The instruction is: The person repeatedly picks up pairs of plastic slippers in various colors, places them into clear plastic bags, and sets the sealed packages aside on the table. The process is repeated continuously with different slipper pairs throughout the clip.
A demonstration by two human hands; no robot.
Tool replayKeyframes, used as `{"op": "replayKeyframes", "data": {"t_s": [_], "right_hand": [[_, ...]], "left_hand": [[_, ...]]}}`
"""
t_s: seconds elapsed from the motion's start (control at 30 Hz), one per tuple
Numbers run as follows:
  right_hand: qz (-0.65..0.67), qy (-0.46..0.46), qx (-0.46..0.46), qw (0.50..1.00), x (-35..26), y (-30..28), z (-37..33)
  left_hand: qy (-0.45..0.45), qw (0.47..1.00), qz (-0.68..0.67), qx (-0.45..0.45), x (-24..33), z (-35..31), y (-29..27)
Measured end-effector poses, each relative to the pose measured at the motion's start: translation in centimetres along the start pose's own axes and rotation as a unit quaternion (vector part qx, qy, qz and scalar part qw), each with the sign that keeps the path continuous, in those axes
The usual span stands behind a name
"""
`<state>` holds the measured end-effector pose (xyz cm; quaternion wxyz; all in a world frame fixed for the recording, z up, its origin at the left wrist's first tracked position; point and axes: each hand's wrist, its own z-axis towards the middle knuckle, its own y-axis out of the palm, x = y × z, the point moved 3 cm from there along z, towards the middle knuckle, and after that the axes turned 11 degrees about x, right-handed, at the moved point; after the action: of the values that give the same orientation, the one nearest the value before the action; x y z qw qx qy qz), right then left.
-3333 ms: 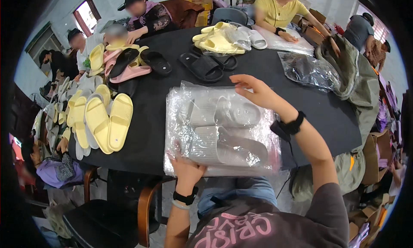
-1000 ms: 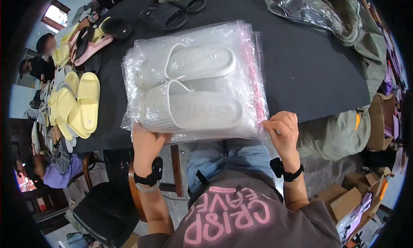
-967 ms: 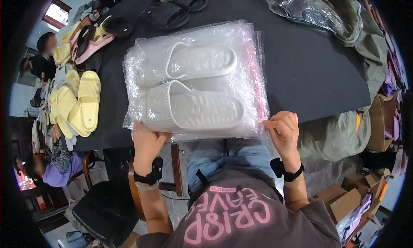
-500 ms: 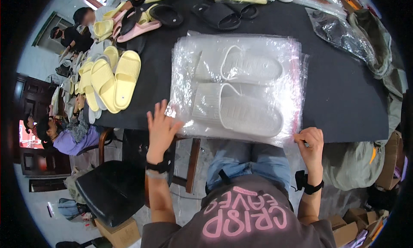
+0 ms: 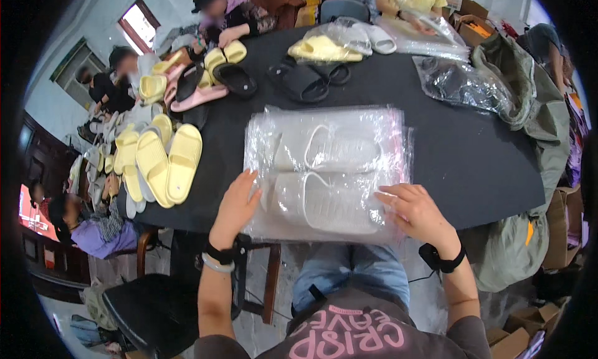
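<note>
A pair of white slippers (image 5: 339, 200) lies side by side inside a clear plastic bag (image 5: 280, 225), on top of a stack of such bags at the table's near edge. My left hand (image 5: 235, 203) is at the stack's left edge, its fingers stretched out and holding nothing. On the near right part of the bag rests my right hand (image 5: 416, 214), fingers spread and slightly bent over the toe end of the nearer slipper. It appears to touch the plastic without gripping it.
Yellow slippers (image 5: 161, 166) are piled at the left of the black table (image 5: 461, 166). Black slippers (image 5: 302, 82) lie farther back. A bagged dark pair (image 5: 464, 85) is beside a grey-green cloth (image 5: 520, 103). Other people sit around the table. A black chair (image 5: 152, 306) stands at lower left.
My right hand has left the bag's near right corner, where its fingers were closed, and now lies opened out on top. My left hand stays by the left edge. The view has tilted up.
</note>
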<state>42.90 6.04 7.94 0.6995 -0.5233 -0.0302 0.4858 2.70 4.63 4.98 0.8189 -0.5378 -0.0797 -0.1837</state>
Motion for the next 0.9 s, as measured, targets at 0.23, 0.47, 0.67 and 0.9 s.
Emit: {"op": "replayKeyframes", "data": {"t_s": [0.23,0.47,0.67,0.9], "right_hand": [[0.108,-0.100,-0.051,0.988,2.2,2.5,5.2],[0.171,-0.158,-0.165,0.958,1.4,8.9,11.7],[0.047,-0.238,-0.153,0.958,0.4,11.9,12.4],[0.043,-0.151,-0.186,0.970,1.8,5.6,9.8]], "left_hand": [[-0.160,0.985,0.021,0.063,-1.2,-3.1,0.9],[-0.197,0.960,-0.099,0.175,-1.6,-5.2,2.8],[-0.246,0.932,-0.192,0.185,-1.6,-4.9,3.6],[-0.194,0.945,-0.137,0.227,-1.5,-5.3,3.6]]}}
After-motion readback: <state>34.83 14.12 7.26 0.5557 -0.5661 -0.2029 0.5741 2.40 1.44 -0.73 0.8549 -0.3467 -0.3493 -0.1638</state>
